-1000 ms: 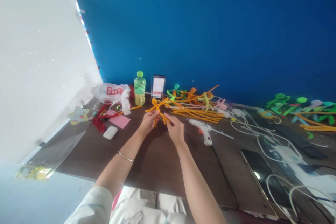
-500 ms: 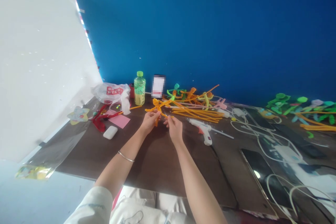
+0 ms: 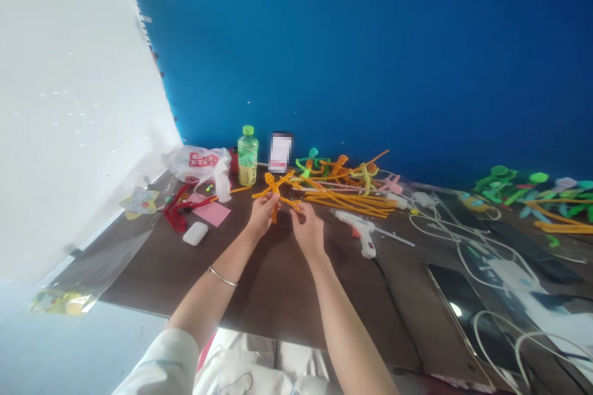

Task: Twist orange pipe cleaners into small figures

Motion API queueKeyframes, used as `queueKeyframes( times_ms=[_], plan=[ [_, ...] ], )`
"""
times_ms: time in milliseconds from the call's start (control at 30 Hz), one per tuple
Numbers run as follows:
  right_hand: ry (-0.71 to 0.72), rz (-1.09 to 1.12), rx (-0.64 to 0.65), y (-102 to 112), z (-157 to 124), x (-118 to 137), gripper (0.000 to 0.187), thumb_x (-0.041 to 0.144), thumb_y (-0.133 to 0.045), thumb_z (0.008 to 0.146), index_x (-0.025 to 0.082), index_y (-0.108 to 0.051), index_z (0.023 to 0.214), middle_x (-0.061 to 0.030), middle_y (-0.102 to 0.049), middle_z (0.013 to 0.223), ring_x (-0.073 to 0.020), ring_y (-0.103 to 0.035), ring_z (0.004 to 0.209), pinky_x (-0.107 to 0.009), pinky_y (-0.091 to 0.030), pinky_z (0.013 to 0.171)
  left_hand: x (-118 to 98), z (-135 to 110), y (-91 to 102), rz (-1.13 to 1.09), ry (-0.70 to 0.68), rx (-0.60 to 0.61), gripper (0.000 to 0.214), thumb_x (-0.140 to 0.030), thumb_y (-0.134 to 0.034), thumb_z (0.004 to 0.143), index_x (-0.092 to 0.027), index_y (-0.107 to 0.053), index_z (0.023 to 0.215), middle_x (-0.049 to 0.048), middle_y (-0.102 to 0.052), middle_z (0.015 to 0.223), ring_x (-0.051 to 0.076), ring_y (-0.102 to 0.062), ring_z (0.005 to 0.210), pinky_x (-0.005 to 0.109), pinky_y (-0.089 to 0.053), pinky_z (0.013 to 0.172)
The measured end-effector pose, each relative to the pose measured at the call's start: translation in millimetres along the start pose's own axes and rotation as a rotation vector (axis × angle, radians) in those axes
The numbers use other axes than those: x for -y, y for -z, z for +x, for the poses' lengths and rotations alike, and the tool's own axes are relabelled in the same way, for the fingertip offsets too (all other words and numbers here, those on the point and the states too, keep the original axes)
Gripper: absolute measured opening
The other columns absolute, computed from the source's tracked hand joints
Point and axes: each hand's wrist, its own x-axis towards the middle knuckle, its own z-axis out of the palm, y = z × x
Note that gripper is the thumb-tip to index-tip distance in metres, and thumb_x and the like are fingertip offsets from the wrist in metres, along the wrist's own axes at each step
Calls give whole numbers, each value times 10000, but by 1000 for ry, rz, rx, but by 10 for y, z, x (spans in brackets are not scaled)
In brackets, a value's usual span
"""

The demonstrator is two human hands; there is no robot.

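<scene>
- The left hand (image 3: 262, 215) is curled closed, its thumb and fingers pinching the lower body of a twisted orange chenille pipe-cleaner stick figure (image 3: 273, 190).
- The right hand (image 3: 308, 229) is nearly closed, its fingertips (image 3: 296, 206) pinching one orange limb of the figure.
- The figure is held in the air between both hands, above a dark brown wooden table (image 3: 278, 296), with its limbs spread.
- A silver bangle (image 3: 223, 276) circles the left wrist.
- Just beyond the figure lies a heap of loose orange pipe-cleaner strands (image 3: 345, 205).
- To the right of the right hand lies a white hot glue gun (image 3: 361, 233).
- Left of the hands are a white oval plastic case (image 3: 195, 233), a pink paper sheet (image 3: 212, 213) and tangled red pipe cleaners (image 3: 176, 215).
- Farther back stand a clear plastic bottle with a green cap (image 3: 248, 157) and a crumpled white plastic bag with red print (image 3: 199, 163).
- White cables (image 3: 482, 259) lie across the right side of the table, beside a dark glossy tablet (image 3: 463, 315).
</scene>
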Motion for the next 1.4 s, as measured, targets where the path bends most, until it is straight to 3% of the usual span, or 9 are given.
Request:
queueKeyframes(
  times_ms=[300, 500, 633, 733, 833, 1000, 1067, 1167, 1400],
  plan=[
    [339, -268, -73, 39, 4, -95, 238, 226, -413, 884, 199, -645, 927, -80, -678, 851, -177, -623, 776, -280, -443, 721, -16, -35, 0, 26, 33, 14, 255, -269, -753, 579, -99, -602, 696, -21, -523, 589, 47, -505, 530, 197, -388, 544],
    [463, -356, -83, 103, 31, -63, 220, 164, -425, 873, 189, -644, 870, -79, -661, 900, -191, -586, 858, -311, -412, 760, -14, -45, -29, 57, 22, 28, 238, -264, -743, 589, -96, -614, 697, -19, -522, 574, 45, -481, 507, 207, -381, 526],
    [442, -312, -46, 91, 43, -77, 204, 169, -415, 878, 163, -617, 851, -79, -672, 851, -192, -588, 811, -316, -412, 737, -11, -47, -31, 68, 33, 10, 259, -273, -749, 580, -94, -616, 713, -19, -530, 573, 46, -489, 510, 204, -388, 531],
    [315, -205, -34, 65, 47, -88, 229, 218, -391, 885, 158, -602, 821, -95, -666, 813, -198, -593, 783, -332, -426, 739, 21, -28, -8, 72, 22, 40, 289, -288, -750, 581, -92, -610, 741, -14, -552, 610, 47, -511, 524, 200, -406, 546],
    [55, 21, -7, 37, 57, -84, 211, 270, -421, 857, 174, -592, 778, -75, -654, 749, -188, -600, 722, -333, -452, 720, 68, 5, 29, 127, -19, 59, 315, -308, -742, 590, -96, -598, 773, -8, -571, 626, 59, -534, 533, 206, -427, 559],
    [-547, 705, 144, 13, 95, -61, 199, 337, -633, 690, 161, -602, 778, -29, -634, 648, -155, -609, 590, -283, -485, 565, 106, 46, 66, 197, -75, 37, 339, -317, -735, 596, -105, -584, 813, -3, -583, 613, 79, -553, 547, 216, -441, 570],
    [-646, 925, 247, 21, 105, -45, 248, 336, -684, 636, 158, -631, 800, -24, -643, 662, -143, -617, 601, -268, -492, 563, 102, 49, 63, 188, -71, 48, 336, -323, -731, 601, -103, -585, 810, -4, -577, 608, 78, -549, 546, 215, -436, 566],
    [-553, 922, 258, 43, 105, -7, 228, 322, -680, 648, 176, -672, 823, -23, -673, 724, -140, -631, 655, -281, -516, 627, 80, 45, 53, 115, -43, 52, 314, -312, -735, 602, -99, -586, 778, -7, -560, 600, 69, -538, 543, 208, -425, 564],
    [102, 367, 165, 61, 59, 30, 205, 234, -503, 808, 224, -708, 826, -49, -688, 886, -172, -638, 826, -326, -516, 773, 14, 33, 51, -19, 55, 73, 253, -259, -750, 594, -106, -567, 680, -29, -516, 573, 33, -495, 514, 183, -417, 579]
  ],
)
